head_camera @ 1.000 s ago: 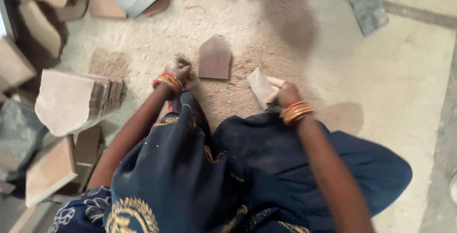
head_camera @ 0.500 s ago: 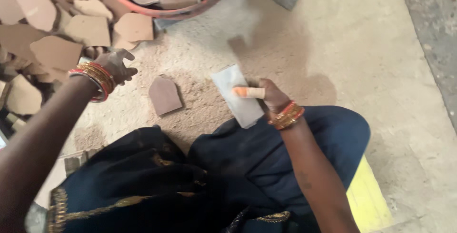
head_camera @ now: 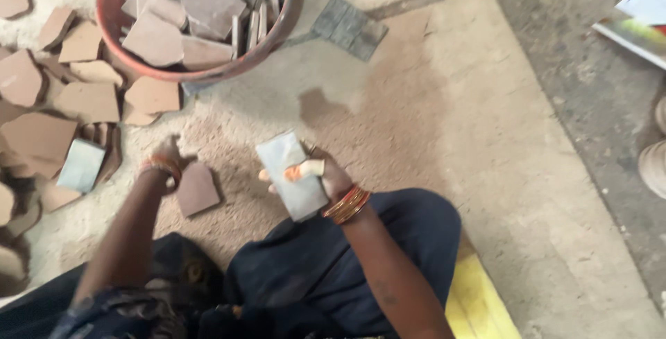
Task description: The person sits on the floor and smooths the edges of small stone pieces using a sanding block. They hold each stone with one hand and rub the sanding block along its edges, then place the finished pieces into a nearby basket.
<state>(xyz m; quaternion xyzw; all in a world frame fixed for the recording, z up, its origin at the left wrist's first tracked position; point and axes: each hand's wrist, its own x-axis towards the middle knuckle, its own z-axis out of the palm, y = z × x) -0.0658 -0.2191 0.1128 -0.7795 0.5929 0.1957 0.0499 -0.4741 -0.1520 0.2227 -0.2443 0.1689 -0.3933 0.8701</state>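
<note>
Between our knees, our right hand has its fingers clamped on a pale grey rectangular slab, thumb w/ orange wrap across its face, held tilted just above the sandy floor. Orange bangles sit on that wrist. Our left hand is down on the floor, just beside a small reddish-brown arched stone piece; whether those fingers are apart or together we cannot tell, they're hidden behind the wrist. Further left, a grey-blue block lies among scattered brown stone shards. Above, a red round basin holds more flat stone pieces, w/ a dark grey ribbed tile near its right rim. Our dark blue clothing fills the bottom, and a yellow mat shows at the right.
</note>
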